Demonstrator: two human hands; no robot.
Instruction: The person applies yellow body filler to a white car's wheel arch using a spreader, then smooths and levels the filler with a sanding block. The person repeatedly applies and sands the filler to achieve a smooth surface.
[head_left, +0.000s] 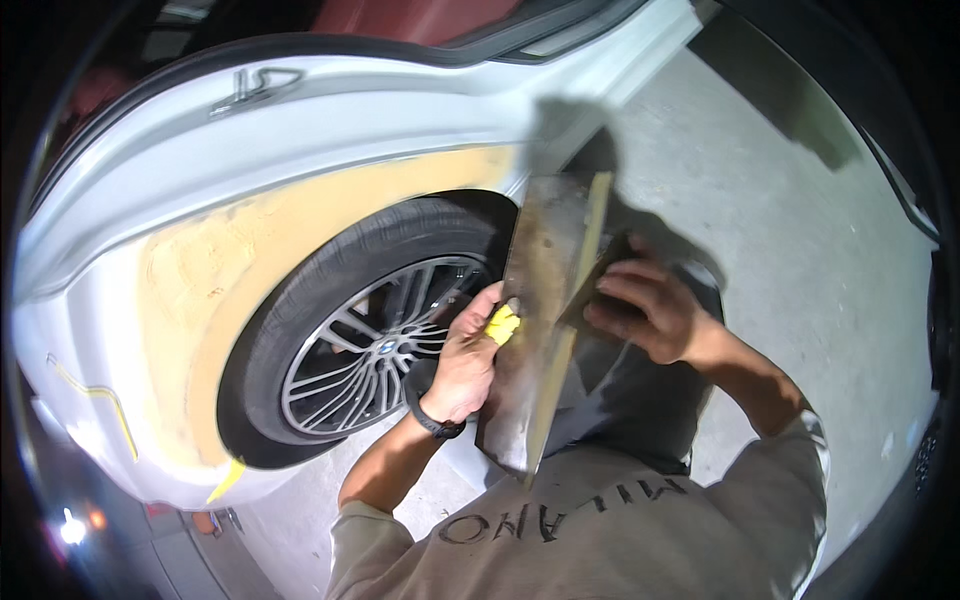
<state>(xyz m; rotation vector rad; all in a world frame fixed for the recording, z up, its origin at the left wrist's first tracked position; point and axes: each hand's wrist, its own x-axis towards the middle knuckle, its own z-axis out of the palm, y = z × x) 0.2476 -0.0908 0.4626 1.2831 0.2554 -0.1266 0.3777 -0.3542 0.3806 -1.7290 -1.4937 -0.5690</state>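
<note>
My left hand [465, 360] holds a small yellow spreader [503, 324] against the face of a long flat mixing board [540, 300] smeared with tan filler. My right hand [645, 310] grips the board's right edge from behind and keeps it tilted up in front of me. A black band sits on my left wrist. To the left stands a white car, and its wheel arch [260, 240] is coated in tan body filler around a black tyre with a silver alloy wheel [380, 350].
Grey concrete floor [760, 200] spreads to the right of the car. A strip of yellow tape [228, 480] hangs at the bottom of the arch, and a yellow line [95, 395] marks the bumper. My beige sweatshirt [600, 530] fills the lower edge.
</note>
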